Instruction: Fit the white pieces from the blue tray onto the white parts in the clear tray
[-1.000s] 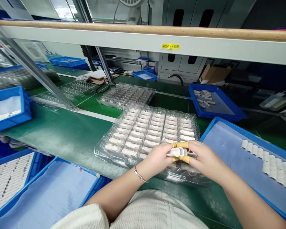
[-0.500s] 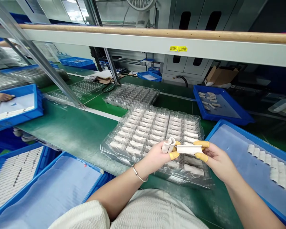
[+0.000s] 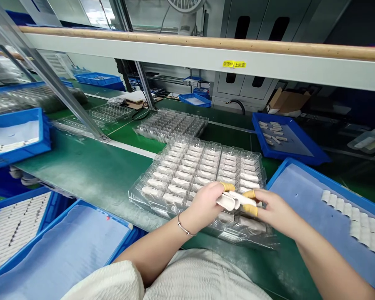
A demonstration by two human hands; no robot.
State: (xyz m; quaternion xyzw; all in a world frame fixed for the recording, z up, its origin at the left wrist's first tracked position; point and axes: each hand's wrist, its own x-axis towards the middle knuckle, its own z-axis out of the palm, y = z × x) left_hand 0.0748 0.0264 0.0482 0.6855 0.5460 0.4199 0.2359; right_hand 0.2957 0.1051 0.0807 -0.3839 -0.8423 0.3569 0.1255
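Observation:
Over the near right part of a clear plastic blister tray, my two hands come together. My left hand is closed on white curved plastic covers, their ends showing past the thumb. Between the yellow-capped fingers of my right hand is another white cover, pinched and slanting toward the left hand's pieces. Fingertips hide whether these pieces touch. Columns of similar white covers lie in the tray's pockets beneath.
At the right, a blue bin holds rows of white covers; another blue bin sits behind it. Further bins stand at the lower left. Clear trays lie beyond. A shelf beam crosses above the green bench.
My hands have drawn closer together. The right hand's cover has turned from level to slanted, and the left hand's pieces have tipped from upright to lying flatter.

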